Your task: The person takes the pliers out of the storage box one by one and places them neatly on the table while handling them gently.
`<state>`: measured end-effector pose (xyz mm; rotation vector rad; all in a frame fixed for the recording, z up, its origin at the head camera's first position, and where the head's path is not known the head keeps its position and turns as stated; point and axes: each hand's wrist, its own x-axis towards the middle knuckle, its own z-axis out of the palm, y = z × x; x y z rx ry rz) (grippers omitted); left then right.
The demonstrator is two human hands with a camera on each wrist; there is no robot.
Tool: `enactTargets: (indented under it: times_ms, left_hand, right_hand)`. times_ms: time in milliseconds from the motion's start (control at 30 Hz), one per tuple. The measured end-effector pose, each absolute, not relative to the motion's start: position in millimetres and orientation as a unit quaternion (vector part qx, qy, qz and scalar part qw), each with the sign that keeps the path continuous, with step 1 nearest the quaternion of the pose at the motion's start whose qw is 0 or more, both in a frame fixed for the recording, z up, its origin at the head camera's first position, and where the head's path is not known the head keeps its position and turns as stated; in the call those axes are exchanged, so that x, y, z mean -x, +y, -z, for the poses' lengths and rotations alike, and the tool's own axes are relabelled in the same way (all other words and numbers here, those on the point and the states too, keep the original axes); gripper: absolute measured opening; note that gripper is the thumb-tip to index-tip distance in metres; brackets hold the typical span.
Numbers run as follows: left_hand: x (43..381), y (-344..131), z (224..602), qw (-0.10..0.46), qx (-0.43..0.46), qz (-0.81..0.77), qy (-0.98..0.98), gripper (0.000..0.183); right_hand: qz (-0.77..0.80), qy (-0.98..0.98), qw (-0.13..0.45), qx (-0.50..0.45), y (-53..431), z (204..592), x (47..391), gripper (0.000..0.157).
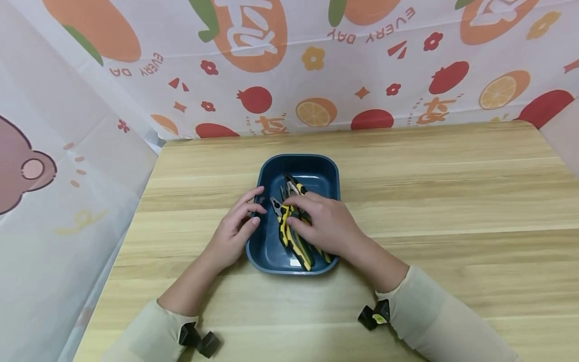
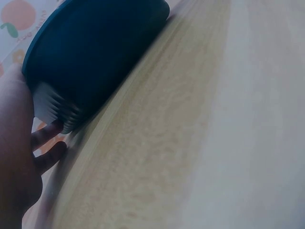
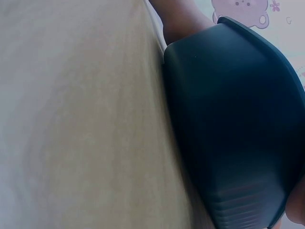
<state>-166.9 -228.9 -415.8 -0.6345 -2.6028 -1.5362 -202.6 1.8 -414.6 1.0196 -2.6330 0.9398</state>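
A dark blue plastic bin (image 1: 271,259) stands on the table, holding several pliers with yellow and black handles. My left hand (image 1: 232,236) is at the bin's left rim, its fingertips and thumb tip loosely over the edge. The left wrist view shows two fingers (image 2: 50,152) outside the ribbed end of the bin (image 2: 95,52). Reaching over the right rim, my right hand (image 1: 325,223) has thumb and index finger at the leftmost pliers (image 1: 283,226), pinching near the pivot. Other pliers (image 1: 294,186) lie partly hidden under that hand.
The bin sits on a light wood-grain table (image 1: 452,221). Behind it hangs a white curtain (image 1: 344,70) printed with fruit, and another printed sheet (image 1: 54,261) hangs at the left. Small black devices (image 1: 374,315) are strapped at both sleeve cuffs.
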Motion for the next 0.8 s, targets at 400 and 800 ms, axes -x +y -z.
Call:
enactTargets:
  times_ms: [400, 800]
  left_hand:
    - [167.0, -229.2, 415.0, 0.027, 0.206, 0.497, -0.842, 0.018]
    - [165.6, -229.8, 418.1, 0.033, 0.211, 0.498, -0.841, 0.018]
  right_hand:
    - [-0.314, -0.883, 0.079, -0.34, 1.6, 414.5, 202.9, 0.033]
    - [-0.31, -0.884, 0.083, -0.341, 1.6, 417.8, 200.6, 0.034]
